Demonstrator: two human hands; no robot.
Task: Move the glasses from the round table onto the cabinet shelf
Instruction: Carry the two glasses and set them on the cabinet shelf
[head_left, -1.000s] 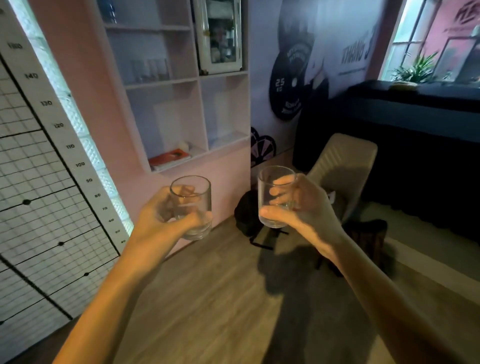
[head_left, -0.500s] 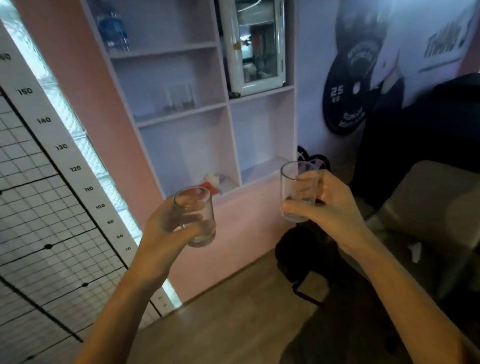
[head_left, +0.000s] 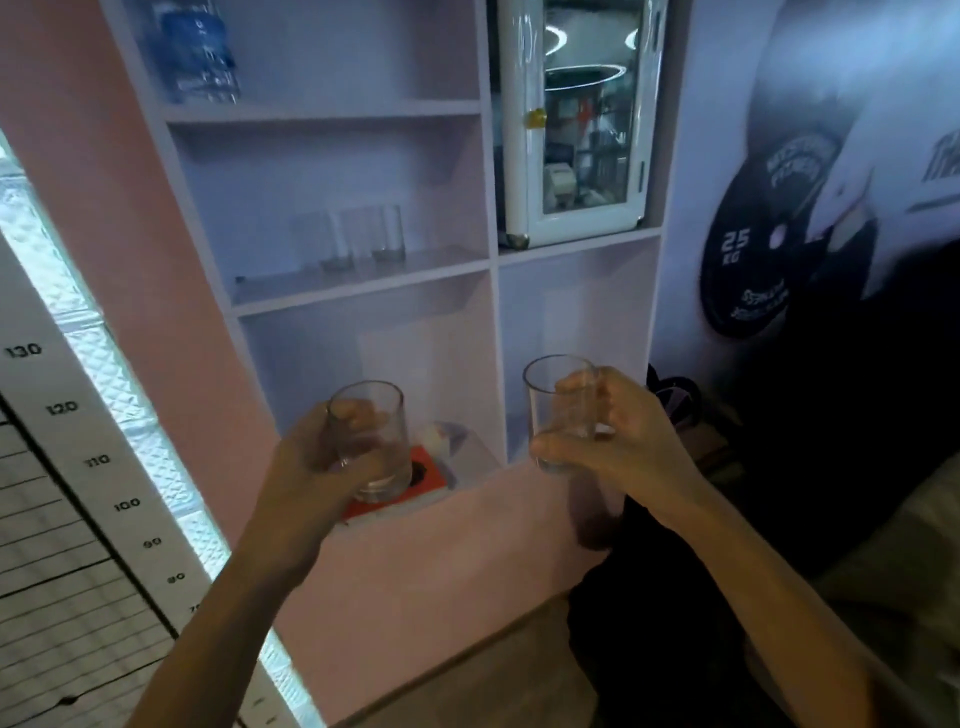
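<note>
Shelf (head_left: 363, 278): glasses (head_left: 358, 239) | left hand (head_left: 306, 467), right hand (head_left: 618, 447): each grips tumbler | pink wall (head_left: 83, 156)

btl (head_left: 195, 49) top cut off | shelf glasses (head_left: 358, 236) blurred, count unclear | round table unseen

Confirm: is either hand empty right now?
No. The left hand grips one glass and the right hand grips another glass, both held upright in front of the cabinet.
</note>
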